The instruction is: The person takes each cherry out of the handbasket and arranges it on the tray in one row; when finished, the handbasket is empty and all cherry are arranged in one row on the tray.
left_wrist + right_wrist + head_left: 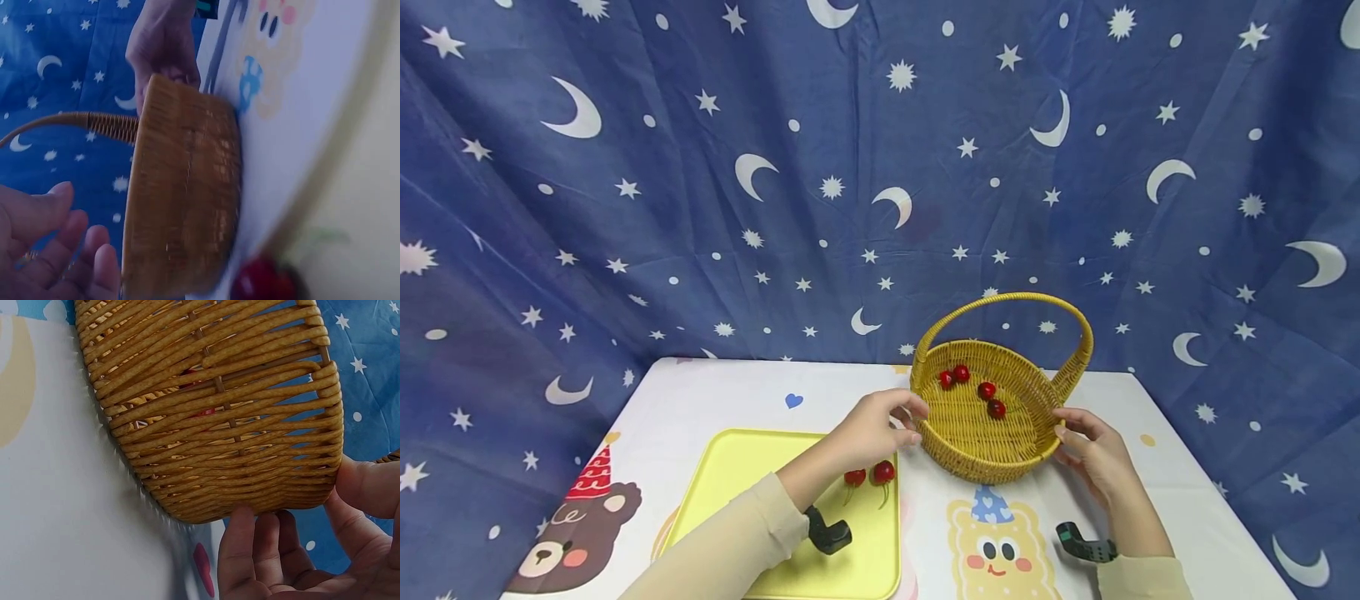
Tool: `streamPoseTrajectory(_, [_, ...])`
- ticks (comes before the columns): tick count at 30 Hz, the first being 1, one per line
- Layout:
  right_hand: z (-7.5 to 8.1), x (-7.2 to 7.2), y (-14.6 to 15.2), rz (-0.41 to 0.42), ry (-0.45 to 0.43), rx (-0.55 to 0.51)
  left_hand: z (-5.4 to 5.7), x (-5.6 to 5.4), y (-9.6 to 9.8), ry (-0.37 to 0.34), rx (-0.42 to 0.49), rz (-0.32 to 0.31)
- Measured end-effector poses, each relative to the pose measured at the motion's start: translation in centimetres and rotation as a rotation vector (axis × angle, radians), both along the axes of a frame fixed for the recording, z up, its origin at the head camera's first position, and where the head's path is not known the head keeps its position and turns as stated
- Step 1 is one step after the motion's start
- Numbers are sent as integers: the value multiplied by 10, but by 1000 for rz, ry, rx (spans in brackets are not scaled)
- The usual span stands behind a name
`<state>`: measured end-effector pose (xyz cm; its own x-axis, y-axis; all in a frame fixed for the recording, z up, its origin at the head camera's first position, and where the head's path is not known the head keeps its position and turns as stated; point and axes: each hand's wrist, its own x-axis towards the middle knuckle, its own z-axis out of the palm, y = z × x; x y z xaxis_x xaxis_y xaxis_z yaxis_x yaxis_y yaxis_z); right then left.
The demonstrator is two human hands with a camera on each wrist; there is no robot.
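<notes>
A yellow wicker basket (988,473) with a tall arched handle stands on the table, and several red cherries (987,390) lie inside it. My right hand (1097,458) grips the basket's right rim, thumb at the top edge and fingers against the outer wall, as the right wrist view shows up close. My left hand (883,425) hovers at the basket's left rim with loosely bent fingers and nothing in its grasp. In the left wrist view its fingertips (106,265) come right up to the rim. Beneath the left forearm, red cherries (883,472) with green stems lie on a yellow tray (865,571).
The white tablecloth (730,392) carries cartoon prints, among them a bear (576,537) at the left and a biscuit figure (1000,554) in front of the basket. A blue curtain (820,217) with moons and stars hangs behind and around the table.
</notes>
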<state>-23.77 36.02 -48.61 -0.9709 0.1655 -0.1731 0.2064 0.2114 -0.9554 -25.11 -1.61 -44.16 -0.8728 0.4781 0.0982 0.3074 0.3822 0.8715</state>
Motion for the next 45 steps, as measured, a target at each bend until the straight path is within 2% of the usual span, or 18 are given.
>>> streamPoseTrajectory(3, [0,0,0,-2,6,-4,2,-7,26,-8,25,-26])
streamPoseTrajectory(7, [-2,0,-1,8,11,-1,0,-21,59,-3,33,-53])
streamPoseTrajectory(12, [-2,-2,3,15,18,0,-8,-47,101,13,-33,-53])
streamPoseTrajectory(16, [-1,-1,1,24,11,-18,-13,-62,120,-8,-106,-67])
streamPoseTrajectory(23, [2,-3,2,23,16,-23,-19,-77,132,18,-252,-44])
streamPoseTrajectory(30, [1,0,4,25,10,-19,-27,-79,141,-61,-353,-143])
streamPoseTrajectory(36, [0,2,4,13,4,-25,-28,-77,143,-26,-431,-216])
streamPoseTrajectory(40, [-1,2,2,18,5,-29,-30,-76,144,-45,-421,-267])
streamPoseTrajectory(45, [-1,1,2,10,3,-34,-33,-76,146,-77,-382,-387])
